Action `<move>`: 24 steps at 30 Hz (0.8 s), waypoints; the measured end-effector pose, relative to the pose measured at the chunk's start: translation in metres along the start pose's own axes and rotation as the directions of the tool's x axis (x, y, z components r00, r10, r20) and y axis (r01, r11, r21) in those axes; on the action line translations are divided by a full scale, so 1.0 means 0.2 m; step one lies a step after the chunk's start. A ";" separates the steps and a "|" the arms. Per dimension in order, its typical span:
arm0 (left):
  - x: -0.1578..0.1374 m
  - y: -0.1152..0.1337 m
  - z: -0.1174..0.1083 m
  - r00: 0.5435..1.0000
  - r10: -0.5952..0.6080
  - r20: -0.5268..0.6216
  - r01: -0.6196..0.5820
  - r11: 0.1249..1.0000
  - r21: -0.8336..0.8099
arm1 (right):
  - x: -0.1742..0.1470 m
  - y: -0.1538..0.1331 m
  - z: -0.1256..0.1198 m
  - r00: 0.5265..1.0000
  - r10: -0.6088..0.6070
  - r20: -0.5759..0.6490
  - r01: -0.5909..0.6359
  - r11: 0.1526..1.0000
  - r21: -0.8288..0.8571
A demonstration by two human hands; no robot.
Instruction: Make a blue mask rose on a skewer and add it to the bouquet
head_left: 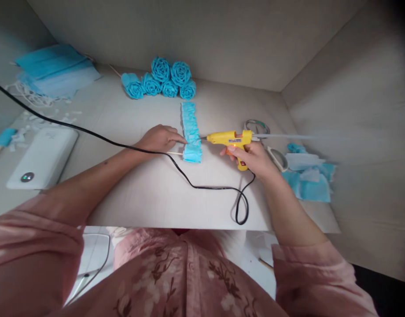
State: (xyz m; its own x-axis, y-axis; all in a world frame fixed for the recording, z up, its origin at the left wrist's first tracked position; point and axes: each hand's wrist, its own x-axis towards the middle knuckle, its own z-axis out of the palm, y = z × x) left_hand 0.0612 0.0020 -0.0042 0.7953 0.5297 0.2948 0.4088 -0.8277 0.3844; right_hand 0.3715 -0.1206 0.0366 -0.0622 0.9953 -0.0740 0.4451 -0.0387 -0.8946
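On the table lies a pleated light-blue strip (190, 121) of face-mask-like fabric, its near end folded around a thin wooden stick (175, 153). My left hand (159, 138) is at the strip's left edge, with a fingertip pressed on it just above the folded end and the other fingers curled. My right hand (255, 157) grips a yellow hot glue gun (229, 138); a small orange light glows by its trigger. The nozzle points left, at the strip's right edge; whether it touches I cannot tell. A clear glue stick (285, 136) sticks out of its back.
Several blue fabric roses (169, 79) lie at the back. Blue masks (57, 70) are stacked back left, above a white power bank (42, 158). A black cable (123, 145) crosses my left forearm. To the right are scissors (277, 158) and blue scraps (308, 180).
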 end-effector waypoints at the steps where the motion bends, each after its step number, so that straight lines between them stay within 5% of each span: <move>1: 0.00 0.00 0.00 1.000 -0.002 0.000 0.002 1.000 -0.001 | 0.00 0.00 0.00 1.000 0.001 0.005 -0.001 1.000 -0.010; 16: -0.01 -0.01 0.00 1.000 0.004 0.021 -0.004 1.000 0.003 | 0.01 0.01 0.03 0.993 -0.037 0.113 0.047 0.995 -0.092; 24: -0.01 0.00 0.00 1.000 -0.002 0.026 0.001 1.000 0.024 | 0.02 0.02 0.09 0.992 -0.097 0.076 0.113 0.959 -0.259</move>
State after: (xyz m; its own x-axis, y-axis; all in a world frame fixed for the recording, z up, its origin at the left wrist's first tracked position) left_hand 0.0605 0.0012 -0.0042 0.8060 0.5263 0.2710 0.4204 -0.8312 0.3638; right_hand 0.3572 -0.1179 0.0260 -0.1726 0.9848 -0.0203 0.6510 0.0986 -0.7526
